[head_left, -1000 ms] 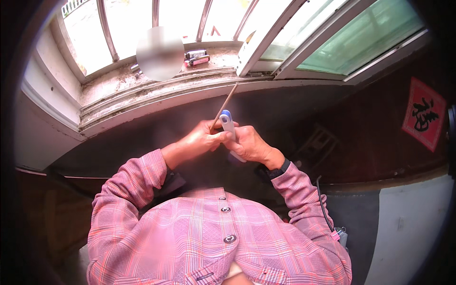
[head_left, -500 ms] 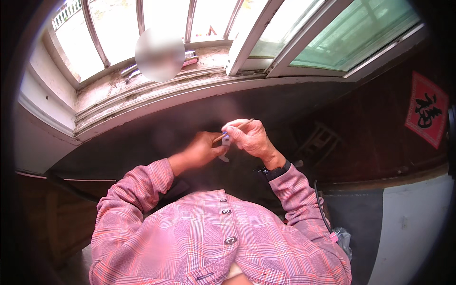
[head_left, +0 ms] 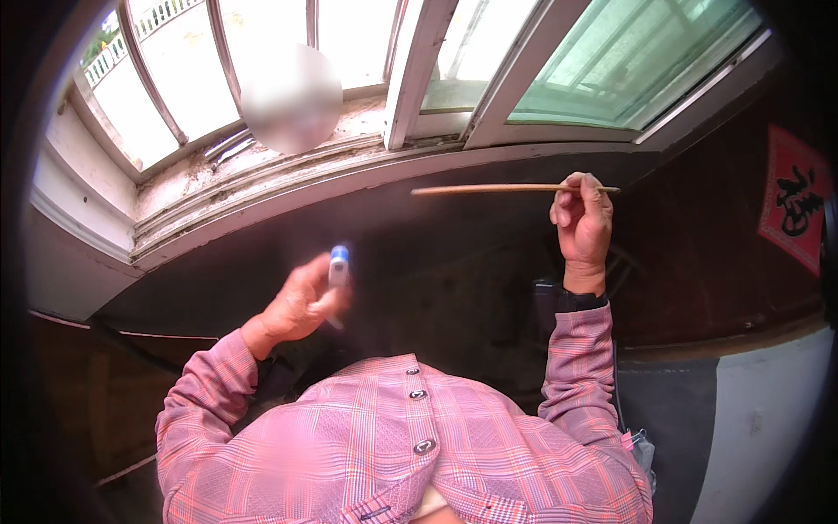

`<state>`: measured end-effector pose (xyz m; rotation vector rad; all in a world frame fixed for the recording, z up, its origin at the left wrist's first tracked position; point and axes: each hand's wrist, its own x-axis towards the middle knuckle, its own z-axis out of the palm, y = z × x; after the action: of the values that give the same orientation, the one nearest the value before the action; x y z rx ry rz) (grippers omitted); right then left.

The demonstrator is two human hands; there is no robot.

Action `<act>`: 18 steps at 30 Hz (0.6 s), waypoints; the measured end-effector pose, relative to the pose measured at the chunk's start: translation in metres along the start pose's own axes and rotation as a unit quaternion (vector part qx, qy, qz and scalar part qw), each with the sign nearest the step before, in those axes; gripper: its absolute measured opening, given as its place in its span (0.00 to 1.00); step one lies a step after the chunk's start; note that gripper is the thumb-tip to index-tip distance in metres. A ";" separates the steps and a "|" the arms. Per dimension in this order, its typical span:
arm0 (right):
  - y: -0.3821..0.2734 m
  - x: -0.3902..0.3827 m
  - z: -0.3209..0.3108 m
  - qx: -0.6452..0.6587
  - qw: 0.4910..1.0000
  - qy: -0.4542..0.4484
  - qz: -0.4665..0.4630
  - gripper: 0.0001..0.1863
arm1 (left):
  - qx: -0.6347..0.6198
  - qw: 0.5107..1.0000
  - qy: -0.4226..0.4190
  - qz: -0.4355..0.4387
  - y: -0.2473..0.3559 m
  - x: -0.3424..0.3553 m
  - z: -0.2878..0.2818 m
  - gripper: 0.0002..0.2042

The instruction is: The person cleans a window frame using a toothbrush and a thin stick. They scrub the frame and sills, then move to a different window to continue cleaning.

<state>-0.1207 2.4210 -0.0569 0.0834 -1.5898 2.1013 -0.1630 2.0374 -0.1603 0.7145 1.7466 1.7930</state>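
The right hand (head_left: 583, 223) pinches a thin, pale wooden stick (head_left: 511, 189) whose long axis runs toward nine o'clock, while the left hand (head_left: 301, 306), well apart at seven o'clock, grips a small blurred blue-and-white tool (head_left: 338, 266).

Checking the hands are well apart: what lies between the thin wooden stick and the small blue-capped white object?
Nothing: the head view shows only dark wall under the sill between the thin wooden stick and the blurred blue-capped white object.

One thin stick (head_left: 515, 189), one blue-capped tube (head_left: 338, 266).
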 end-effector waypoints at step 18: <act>0.056 -0.030 0.050 -0.429 0.901 0.035 -0.059 0.12 | 0.092 0.976 -0.131 -0.148 0.098 0.074 0.049 0.09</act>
<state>-0.1301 2.3538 -0.1008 -0.1907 -2.2425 1.1416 -0.1830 2.1217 -0.0603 0.6876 1.7476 1.2894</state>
